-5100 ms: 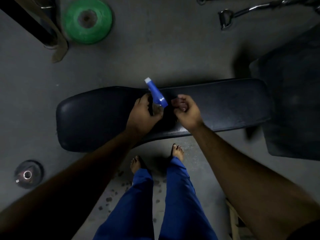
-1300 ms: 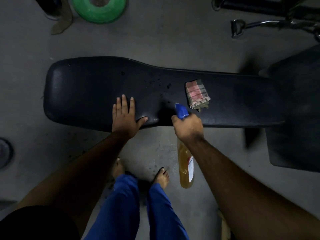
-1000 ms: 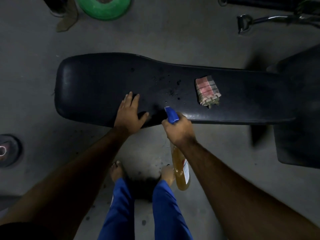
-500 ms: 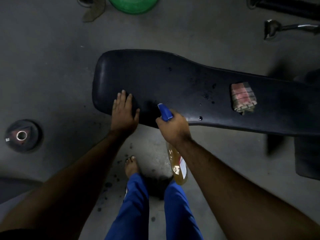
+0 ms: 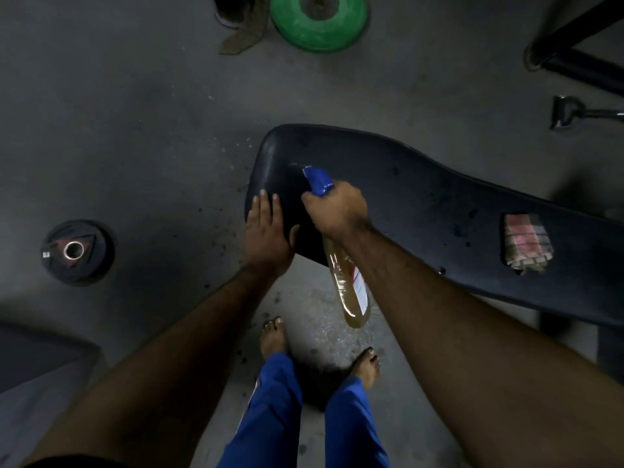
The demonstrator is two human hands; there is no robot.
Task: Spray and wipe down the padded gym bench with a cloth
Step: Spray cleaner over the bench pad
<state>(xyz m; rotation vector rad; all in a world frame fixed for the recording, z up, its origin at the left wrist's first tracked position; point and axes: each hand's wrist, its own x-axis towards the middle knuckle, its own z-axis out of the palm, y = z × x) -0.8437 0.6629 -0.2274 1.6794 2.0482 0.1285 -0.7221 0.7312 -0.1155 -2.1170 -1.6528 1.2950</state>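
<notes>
The black padded bench [image 5: 422, 197] runs from the centre to the right edge, with dark wet spots on its top. My right hand [image 5: 337, 206] grips a spray bottle [image 5: 349, 282] of amber liquid by its blue trigger head, nozzle aimed at the bench's left end. My left hand [image 5: 266, 231] lies flat, fingers straight, on the bench's left near corner. A folded pink checked cloth [image 5: 525, 243] sits on the pad towards the right, apart from both hands.
A green weight plate [image 5: 319, 21] lies on the floor at the top. A small dark plate [image 5: 76, 251] lies at the left. A metal cable handle [image 5: 567, 113] and a black frame bar [image 5: 574, 62] are at the upper right. My bare feet stand below the bench.
I have shifted left along the bench: both hands now sit at its left end, and the cloth lies farther to the right. The bottle's nozzle reaches over the pad.
</notes>
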